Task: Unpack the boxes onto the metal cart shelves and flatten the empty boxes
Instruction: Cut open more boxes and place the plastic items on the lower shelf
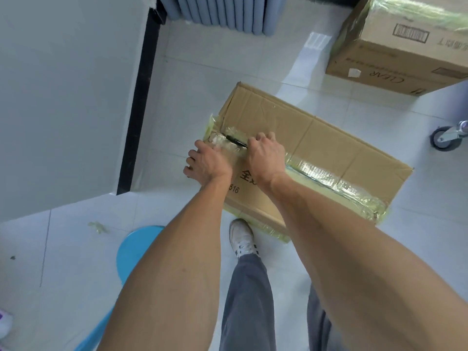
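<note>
A long brown cardboard box (298, 153) lay flat on the pale tiled floor (202, 79), set at a slant just ahead of the person's white shoe (241, 238). Its top seam was covered end to end with wide, yellowish clear tape (336, 181), crinkled and shiny, which also wrapped down over both short ends. The cardboard was creased and a little dented, with fold lines crossing the upper flap. Black printed characters and the digits "616" showed on the near flap, partly hidden by the forearms.

The left hand (206, 160) rested on the box's left end, its fingers curled down over the taped corner and gripping the edge. The right hand (266, 153) was closed in a fist beside it, fingers clamped on a dark, slender tool (235, 140) whose black tip lay along the seam, in a patch of torn, whitened tape. What kind of tool it was could not be told.

A second cardboard box (402, 49), also taped in yellowish film and printed with a barcode and the word "CLEAR", stood on the floor at the upper right, well apart from the first. A grey caster wheel (447, 138) showed at the right edge. A blue round stool (136, 249) sat at the lower left, near a scrap of tape (98, 227) on the floor.
</note>
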